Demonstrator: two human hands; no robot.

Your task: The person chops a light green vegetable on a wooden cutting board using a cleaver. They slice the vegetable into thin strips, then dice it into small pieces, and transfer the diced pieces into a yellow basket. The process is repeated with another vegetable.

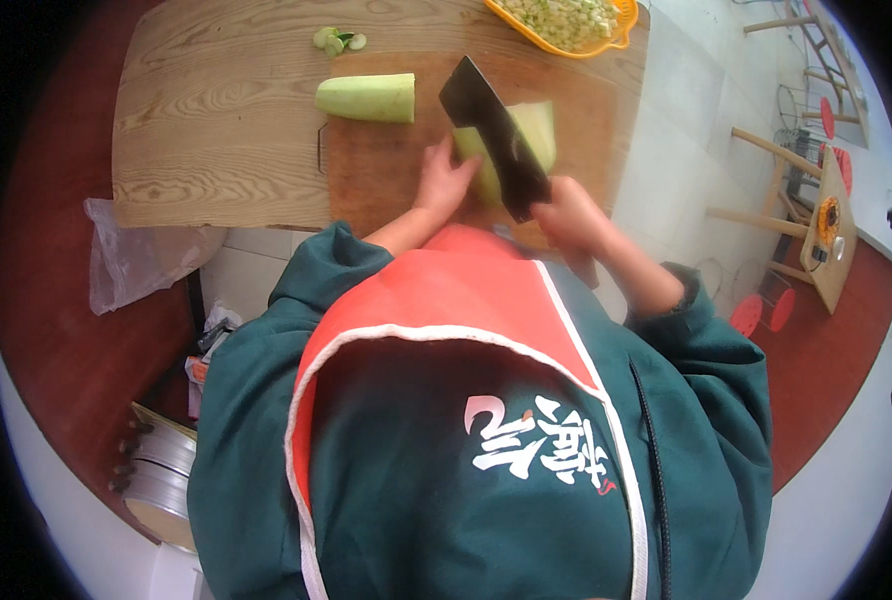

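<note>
My right hand (573,214) grips the handle of a dark cleaver (491,135), whose blade points up and to the left above the wooden cutting board (371,172). Under and beside the blade lie pale green pieces of a gourd-like vegetable (534,127). With thumb and fingers spread, my left hand (450,176) touches the left side of these pieces; whether it grips them is hard to tell. A larger length of the same vegetable (367,97), cut flat at its right end, rests across the board's upper left edge.
Diced pale vegetable fills an orange plastic basket (581,54) at the table's far right. Several green end slices (335,41) lie on the wooden table (213,112). A plastic bag (135,262) hangs at the near left corner. Another table (836,232) and red stools (747,315) stand off right.
</note>
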